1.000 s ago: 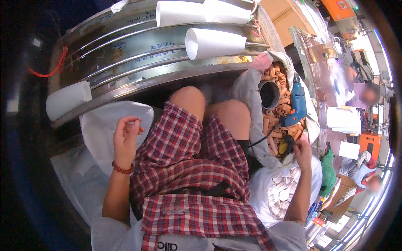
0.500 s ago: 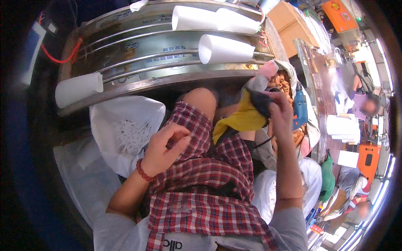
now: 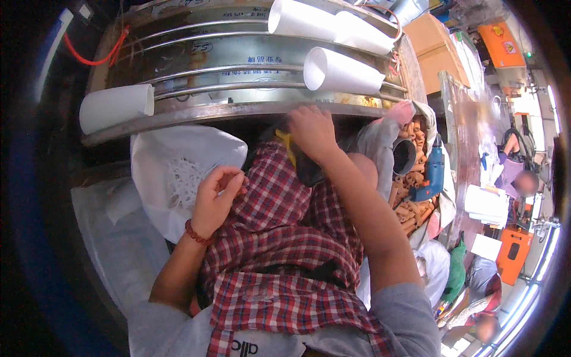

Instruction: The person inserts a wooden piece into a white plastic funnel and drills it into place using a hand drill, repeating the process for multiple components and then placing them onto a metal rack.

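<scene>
- A seated person in a red checked cloth [image 3: 279,256] is reaching the right hand [image 3: 310,128] up to the lower rim of a large ribbed metal drum [image 3: 238,65], fingers curled in a narrow grip on a dark tool with a yellow part [image 3: 300,163] that hangs just under the rim
- The left hand [image 3: 215,199] is hovering beside a white bag [image 3: 178,160] of pale shredded strips, fingertips pinched nearly closed; whether they are holding a small piece cannot be told
- White paper cones [image 3: 339,71] are lying on the drum, and one more [image 3: 116,107] is sitting at its left end
- A blue power drill [image 3: 433,175] is resting among tan cylinders [image 3: 410,208] to the right, well apart from both hands
- Judged from the pose, the work at the drum's edge is just beginning; the next move seems to call for steadying the tool against the rim and bringing the left hand over
- Half a second earlier the right hand was lower and further right, gripping the tool with a yellow cloth spread beneath it; it has since risen to the rim, and the left hand has shifted closer to the bag
</scene>
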